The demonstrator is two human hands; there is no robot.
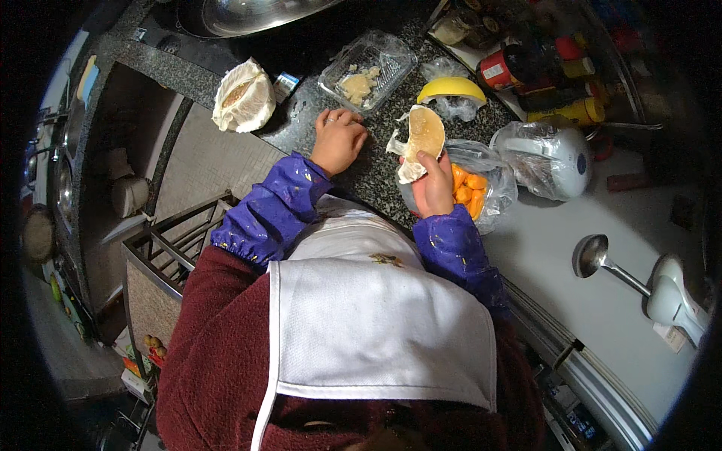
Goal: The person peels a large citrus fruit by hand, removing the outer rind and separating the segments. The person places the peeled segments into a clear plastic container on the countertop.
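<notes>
My right hand (433, 183) holds a peeled pomelo segment (426, 132), thumb on its near end, with white membrane hanging from its left side. Fingers curled, my left hand (338, 141) rests at the near edge of a clear plastic tray (389, 65); its fingertips are hidden. Pale pieces of pulp (360, 84) lie in that tray. To the left of this hand sits a large peeled pomelo piece (245, 98), covered in white pith. A yellow rind piece (451, 90) lies on crumpled clear plastic beyond the segment.
A clear bag with orange pieces (471, 191) lies beside my right hand. A plastic-wrapped white appliance (544, 160), a metal ladle (592, 256) and a red jar (499, 70) are on the right. A metal pan (259, 14) stands at the far side of the speckled counter (372, 169).
</notes>
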